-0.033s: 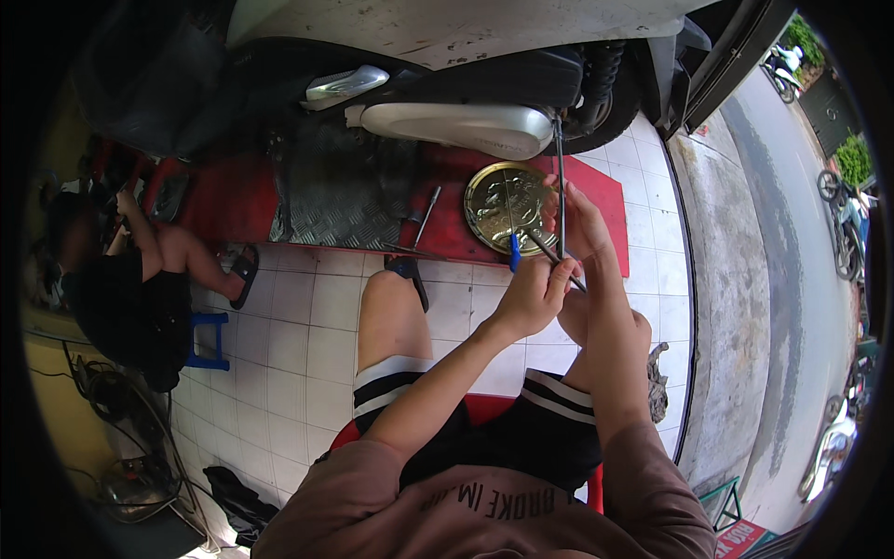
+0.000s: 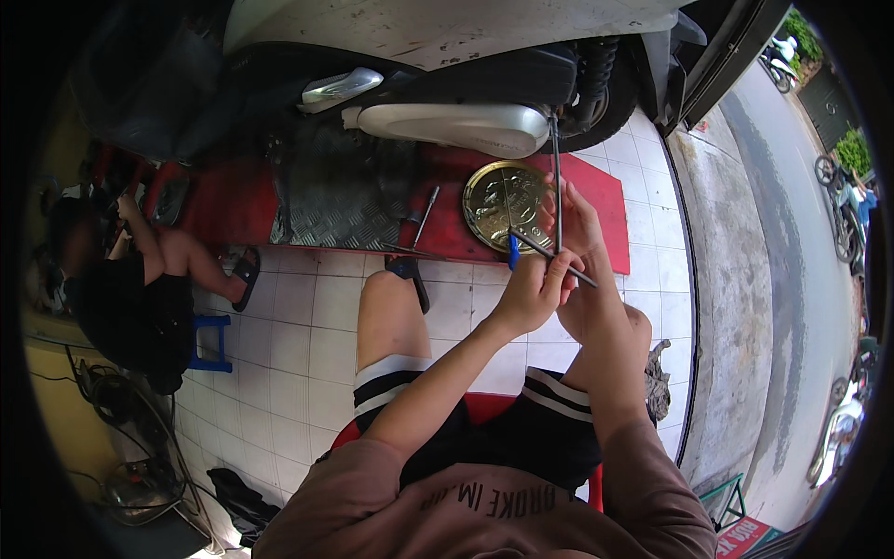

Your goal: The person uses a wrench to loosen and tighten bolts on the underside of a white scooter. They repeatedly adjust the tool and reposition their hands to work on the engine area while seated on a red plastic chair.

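A long metal T-handle wrench [image 2: 558,154] runs from the rear end of the scooter's silver side cover [image 2: 456,126] toward me. Its sliding crossbar [image 2: 531,242] slants across the near end. My left hand [image 2: 533,296] grips this crossbar, with fingers and thumb closed round it. Farther up, my right hand [image 2: 582,228] curls loosely about the shaft. Just beyond my left hand, a blue-handled tool [image 2: 513,250] lies over the rim of a round gold tray [image 2: 473,219]. The wrench's far tip is too small to make out.
The scooter [image 2: 447,37] stands on a red platform [image 2: 596,191] with a metal tread plate [image 2: 354,214]. Another wrench [image 2: 427,216] lies left of the tray. At far left a person [image 2: 121,279] sits near a blue stool [image 2: 212,343]. A street [image 2: 792,279] runs along the right.
The crossbar has turned slightly and lies flatter, reaching farther left over the tray. My left hand has shifted a little with it; my right hand stays at the shaft.
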Demonstrator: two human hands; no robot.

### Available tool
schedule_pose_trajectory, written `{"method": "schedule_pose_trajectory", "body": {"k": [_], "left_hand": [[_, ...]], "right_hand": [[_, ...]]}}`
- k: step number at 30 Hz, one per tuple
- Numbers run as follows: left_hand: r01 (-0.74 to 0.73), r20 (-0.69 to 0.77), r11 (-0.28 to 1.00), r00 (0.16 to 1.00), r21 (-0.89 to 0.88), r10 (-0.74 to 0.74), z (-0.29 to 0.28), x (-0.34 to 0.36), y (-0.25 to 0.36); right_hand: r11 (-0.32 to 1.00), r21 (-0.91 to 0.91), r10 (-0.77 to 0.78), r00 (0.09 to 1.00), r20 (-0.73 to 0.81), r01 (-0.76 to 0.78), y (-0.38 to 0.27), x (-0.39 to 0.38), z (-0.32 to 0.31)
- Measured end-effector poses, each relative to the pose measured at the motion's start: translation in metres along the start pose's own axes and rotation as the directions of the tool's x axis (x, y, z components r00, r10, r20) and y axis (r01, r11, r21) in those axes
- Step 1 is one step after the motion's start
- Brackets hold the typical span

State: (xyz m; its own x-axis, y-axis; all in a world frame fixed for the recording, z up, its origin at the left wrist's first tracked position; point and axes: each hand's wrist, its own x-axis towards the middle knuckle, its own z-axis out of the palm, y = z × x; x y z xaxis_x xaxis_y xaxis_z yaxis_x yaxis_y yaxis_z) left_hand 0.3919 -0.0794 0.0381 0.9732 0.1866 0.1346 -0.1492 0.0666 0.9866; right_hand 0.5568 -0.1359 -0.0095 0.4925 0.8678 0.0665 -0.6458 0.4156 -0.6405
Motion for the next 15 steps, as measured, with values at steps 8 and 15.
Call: {"method": "schedule_pose_trajectory", "body": {"k": [8,15], "left_hand": [[0.108,-0.032,0.988,0.993,-0.108,-0.112,0.021,-0.002,-0.022],[0.093,-0.643,0.933,0.748,0.348,0.166,0.019,-0.025,-0.037]], "right_hand": [[0.702,0.711,-0.157,0.983,0.095,0.043,0.014,0.029,0.015],[0.852,0.523,-0.007,1.000,0.028,-0.008,0.009,0.032,-0.003]]}}
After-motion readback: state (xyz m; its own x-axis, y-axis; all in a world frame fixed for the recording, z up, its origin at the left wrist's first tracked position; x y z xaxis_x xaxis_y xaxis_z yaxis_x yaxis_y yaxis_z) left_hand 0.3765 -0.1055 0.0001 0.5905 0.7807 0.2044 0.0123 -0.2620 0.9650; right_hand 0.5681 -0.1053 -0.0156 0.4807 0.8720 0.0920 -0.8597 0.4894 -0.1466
